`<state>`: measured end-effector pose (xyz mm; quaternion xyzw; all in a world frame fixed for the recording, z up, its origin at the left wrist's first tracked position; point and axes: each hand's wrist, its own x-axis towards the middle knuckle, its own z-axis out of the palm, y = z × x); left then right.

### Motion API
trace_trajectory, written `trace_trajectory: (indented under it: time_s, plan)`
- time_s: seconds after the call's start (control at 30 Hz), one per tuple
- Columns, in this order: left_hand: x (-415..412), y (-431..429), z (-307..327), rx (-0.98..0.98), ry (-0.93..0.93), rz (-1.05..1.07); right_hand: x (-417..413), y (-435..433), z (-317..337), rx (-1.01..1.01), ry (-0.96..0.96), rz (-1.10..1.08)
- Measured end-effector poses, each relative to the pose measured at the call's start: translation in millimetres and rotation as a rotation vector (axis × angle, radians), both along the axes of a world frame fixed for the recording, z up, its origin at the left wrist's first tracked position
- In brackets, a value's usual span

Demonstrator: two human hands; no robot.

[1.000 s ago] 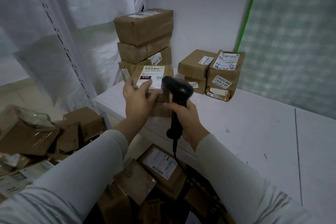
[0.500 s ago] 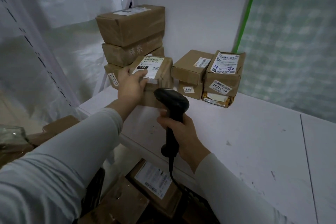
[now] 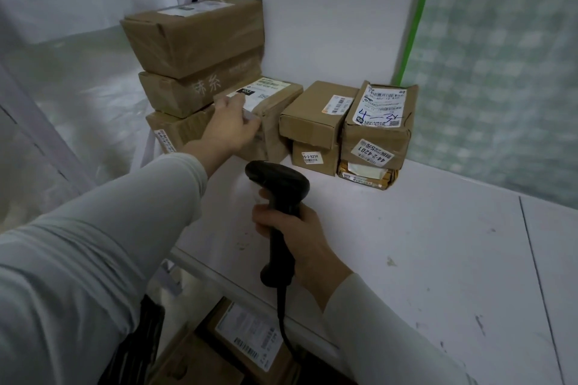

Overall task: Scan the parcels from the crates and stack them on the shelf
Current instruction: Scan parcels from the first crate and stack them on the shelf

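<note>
Left hand [image 3: 230, 126] grips parcel [image 3: 276, 117] — scuffed white shelf [image 3: 422, 244].

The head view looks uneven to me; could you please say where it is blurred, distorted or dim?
In the head view the left hand at the parcel is motion-smeared, the scanner in the right hand sharper; the wide lens makes the stacked boxes lean; light is dim, flat, without glare.
</note>
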<state>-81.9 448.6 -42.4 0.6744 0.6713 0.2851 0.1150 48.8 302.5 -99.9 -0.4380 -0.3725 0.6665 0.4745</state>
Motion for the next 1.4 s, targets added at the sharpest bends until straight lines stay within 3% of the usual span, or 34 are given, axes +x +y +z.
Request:
trace_trajectory:
  time_s: [0.23,0.37,0.47,0.57,0.6,0.8,1.03,1.3,1.4]
  plan:
    - [19,21,4,0.054,0.197,-0.026,5,2,-8,-0.021,0.087,-0.03]
    - [36,28,8,-0.071,0.293,-0.081,8,1,-10,-0.014,0.093,-0.041]
    - [48,20,11,-0.087,-0.026,0.075,12,-1,-7,-0.022,0.108,-0.042]
    - [61,9,23,-0.322,-0.718,0.181,16,-3,-4,-0.035,0.127,-0.062]
    - [64,6,27,-0.432,-0.849,0.172,17,-3,-3,-0.042,0.134,-0.072]
    - [72,8,33,-0.582,-1.005,0.164,21,-5,-2,-0.069,0.168,-0.124]
    - [32,11,69,-0.354,-1.141,0.124,15,-4,0,-0.073,0.152,-0.093]
    - [-7,39,54,-0.247,-1.229,0.382,14,-5,1,-0.086,0.15,-0.082]
    - [11,25,51,-0.225,-1.367,0.256,14,-4,0,-0.105,0.145,-0.081]
